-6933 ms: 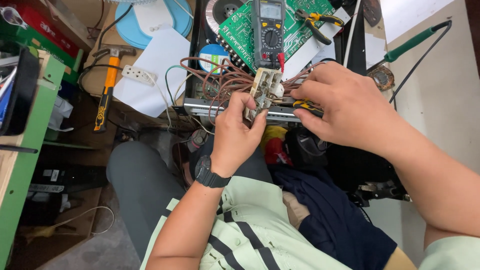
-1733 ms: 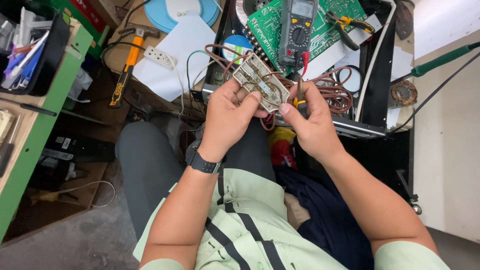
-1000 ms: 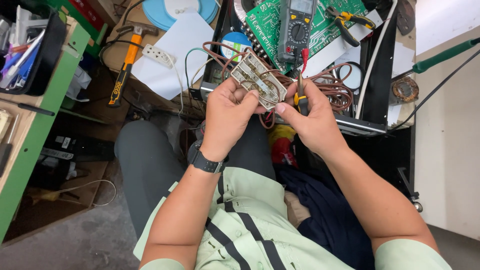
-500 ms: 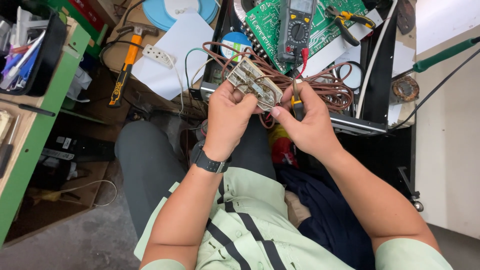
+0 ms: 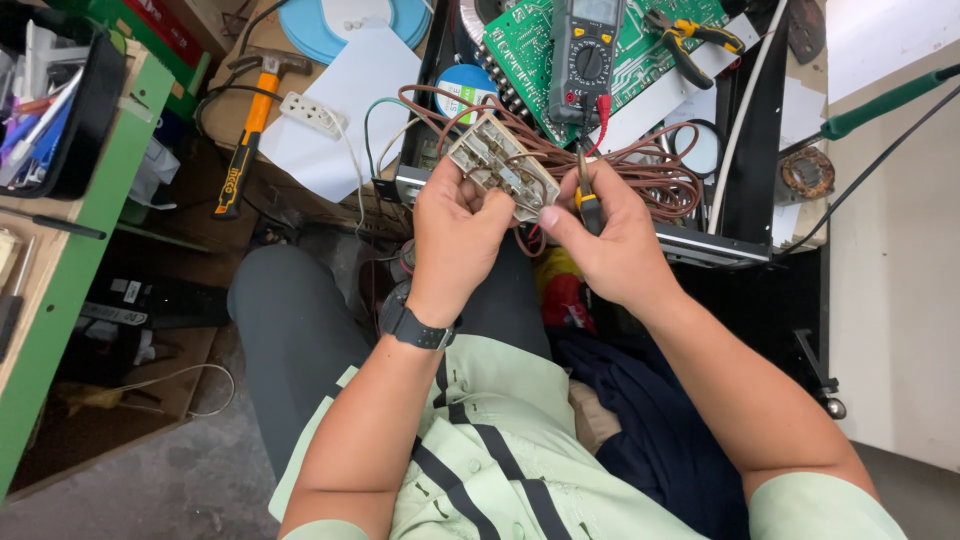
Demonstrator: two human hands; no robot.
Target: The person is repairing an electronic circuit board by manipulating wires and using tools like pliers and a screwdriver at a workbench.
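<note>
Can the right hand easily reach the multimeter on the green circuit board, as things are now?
Probably yes, but not freely. The multimeter lies just beyond the right hand, with only brown wires between. However, that hand holds a small yellow-handled tool and steadies the terminal block with the left hand, so it must let go first.

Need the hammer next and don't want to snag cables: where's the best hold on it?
Grip the hammer by its orange and black handle, coming from the near left end, which juts free over the gap by the green shelf. Its head lies far, up by the blue disc, with a black cable looping close, so that end looks more crowded.
</note>
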